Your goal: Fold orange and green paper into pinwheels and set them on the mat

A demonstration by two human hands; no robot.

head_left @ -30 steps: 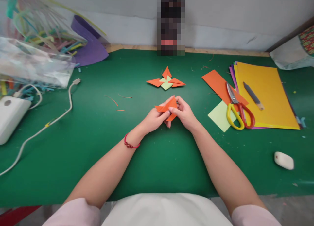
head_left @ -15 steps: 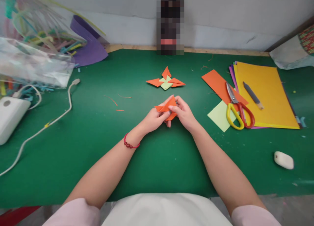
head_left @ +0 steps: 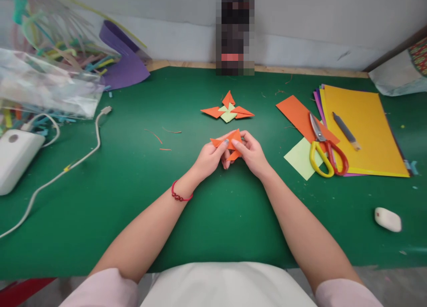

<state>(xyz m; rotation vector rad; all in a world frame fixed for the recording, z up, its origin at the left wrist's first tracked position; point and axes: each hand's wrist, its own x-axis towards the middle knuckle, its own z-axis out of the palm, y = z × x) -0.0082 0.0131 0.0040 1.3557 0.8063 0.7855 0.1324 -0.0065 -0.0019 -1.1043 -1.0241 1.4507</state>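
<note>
Both hands meet over the middle of the green table [head_left: 133,196], pinching a folded orange paper piece [head_left: 229,141]. My left hand [head_left: 209,158], with a red bead bracelet at the wrist, grips its left side between thumb and fingers. The piece's right side is held by my right hand [head_left: 251,155], thumb on top. Just beyond the hands lies a finished pinwheel-like paper shape [head_left: 227,111], orange points around a pale green centre.
Right of the hands: a pale green paper square [head_left: 298,159], an orange strip [head_left: 296,113], yellow-and-red scissors [head_left: 322,149], a yellow paper stack [head_left: 362,129] with a knife on it, a white eraser-like object [head_left: 388,219]. Left: a white device [head_left: 15,158] with cable, a plastic bag of paper strips [head_left: 50,76].
The fingers have shifted slightly on the orange piece; the left thumb now lies over its top edge. The hands stay in the same spot.
</note>
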